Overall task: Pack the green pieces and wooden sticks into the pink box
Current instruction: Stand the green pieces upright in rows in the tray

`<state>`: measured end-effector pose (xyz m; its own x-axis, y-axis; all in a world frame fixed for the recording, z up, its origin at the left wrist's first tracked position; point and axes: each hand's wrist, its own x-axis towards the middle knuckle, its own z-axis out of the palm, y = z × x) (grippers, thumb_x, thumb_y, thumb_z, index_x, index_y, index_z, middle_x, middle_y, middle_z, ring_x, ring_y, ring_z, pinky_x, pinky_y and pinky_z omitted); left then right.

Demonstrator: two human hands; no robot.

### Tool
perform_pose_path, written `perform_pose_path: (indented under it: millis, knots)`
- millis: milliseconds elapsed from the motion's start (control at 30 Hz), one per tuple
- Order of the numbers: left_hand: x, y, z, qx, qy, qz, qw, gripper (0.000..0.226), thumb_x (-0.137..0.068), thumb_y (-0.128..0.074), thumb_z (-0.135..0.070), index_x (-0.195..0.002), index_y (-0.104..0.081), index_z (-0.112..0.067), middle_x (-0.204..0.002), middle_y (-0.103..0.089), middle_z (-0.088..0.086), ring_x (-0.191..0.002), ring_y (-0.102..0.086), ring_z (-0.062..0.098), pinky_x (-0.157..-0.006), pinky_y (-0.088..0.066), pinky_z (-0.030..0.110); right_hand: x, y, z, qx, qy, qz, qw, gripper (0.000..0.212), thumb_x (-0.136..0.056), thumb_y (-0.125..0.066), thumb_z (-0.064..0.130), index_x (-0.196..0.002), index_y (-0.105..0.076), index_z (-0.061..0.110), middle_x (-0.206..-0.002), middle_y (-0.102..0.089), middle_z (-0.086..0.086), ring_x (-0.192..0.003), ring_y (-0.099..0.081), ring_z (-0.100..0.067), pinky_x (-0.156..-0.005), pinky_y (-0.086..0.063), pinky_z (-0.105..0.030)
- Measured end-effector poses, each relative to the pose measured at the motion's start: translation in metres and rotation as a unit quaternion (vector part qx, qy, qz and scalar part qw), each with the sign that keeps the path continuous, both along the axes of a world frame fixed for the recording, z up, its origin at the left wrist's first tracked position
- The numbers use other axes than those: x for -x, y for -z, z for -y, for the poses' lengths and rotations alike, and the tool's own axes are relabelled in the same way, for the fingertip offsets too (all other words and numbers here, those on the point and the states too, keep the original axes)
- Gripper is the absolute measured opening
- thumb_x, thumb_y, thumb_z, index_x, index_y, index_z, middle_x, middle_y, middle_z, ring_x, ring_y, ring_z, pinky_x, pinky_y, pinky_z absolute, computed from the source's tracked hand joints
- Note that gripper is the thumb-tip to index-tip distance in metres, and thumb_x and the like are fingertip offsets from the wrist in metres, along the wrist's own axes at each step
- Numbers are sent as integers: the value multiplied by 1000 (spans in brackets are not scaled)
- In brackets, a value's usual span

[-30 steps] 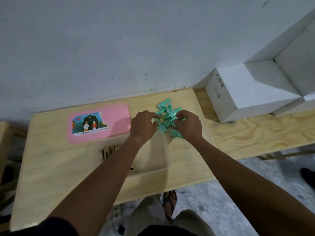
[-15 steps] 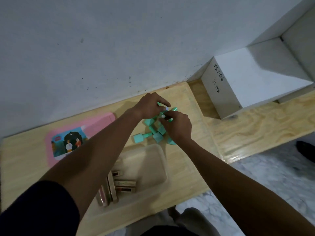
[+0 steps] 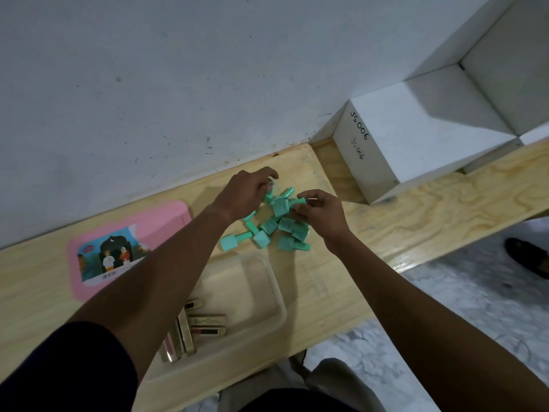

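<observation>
Just beyond the clear tray (image 3: pixel 276 295) holding the wooden sticks (image 3: pixel 205 322), my left hand (image 3: pixel 248 193) and right hand (image 3: pixel 322 212) each pinch fingers shut on green pieces (image 3: pixel 269 230) heaped right of the pink box lid (image 3: pixel 127 248).

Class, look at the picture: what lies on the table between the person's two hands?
In the head view, green pieces lie heaped between the left hand and right hand, both touching them.

Grey wall (image 3: pixel 178 69) – wood bench (image 3: pixel 430 209), marble floor (image 3: pixel 460 292), dim.
</observation>
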<state>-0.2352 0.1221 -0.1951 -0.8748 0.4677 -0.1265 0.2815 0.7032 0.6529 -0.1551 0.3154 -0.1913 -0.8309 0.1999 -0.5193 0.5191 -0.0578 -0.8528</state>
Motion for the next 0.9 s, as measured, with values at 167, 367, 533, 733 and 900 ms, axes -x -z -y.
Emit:
perform_pose_path:
  millis: [167, 367, 533, 733, 900]
  knots:
    - [-12, -12, -2, -66, -82, -35, 994, 21, -93, -59, -13, -109, -73, -13, -94, -76, 0, -83, -69, 13, -80, -53, 26, -5, -23, -14, 55, -14, -8, 998, 16, -85, -69, -3, -91, -69, 11, -92, -69, -18, -88, -69, -25, -83, -59, -35]
    - [-45, -63, 9, -185, -212, 9, 960, 14, -88, -70, -17, -94, -76, -6, -79, -75, 2, -71, -73, 10, -75, -58, 24, -17, -55, -27, 120, -49, -12, 992, 15, -91, -62, -1, -99, -69, 9, -104, -70, -22, -93, -69, -27, -90, -58, -39]
    - [-77, -86, 31, -215, -281, 90, 931, 15, -86, -73, -20, -89, -76, -6, -78, -76, 9, -73, -75, 18, -74, -60, 32, -25, -71, -18, 118, -79, -10, 990, 16, -90, -60, -3, -97, -71, 7, -100, -72, -21, -95, -71, -32, -91, -57, -41]
    - [-111, -94, 60, -251, -291, 148, 911, 14, -87, -68, -2, -99, -73, -1, -86, -74, 19, -83, -75, 26, -82, -60, 36, -35, -76, -1, 85, -134, -40, 987, 14, -87, -64, -3, -87, -73, 8, -92, -72, -19, -88, -69, -30, -92, -56, -45]
    - [-144, -92, 86, -192, -229, 135, 945, 19, -84, -67, 5, -100, -74, -3, -87, -76, 13, -83, -74, 17, -74, -57, 22, -43, -74, 18, -73, -267, -86, 957, 18, -77, -70, -5, -88, -77, 7, -76, -68, -11, -68, -60, -16, -69, -52, -32]
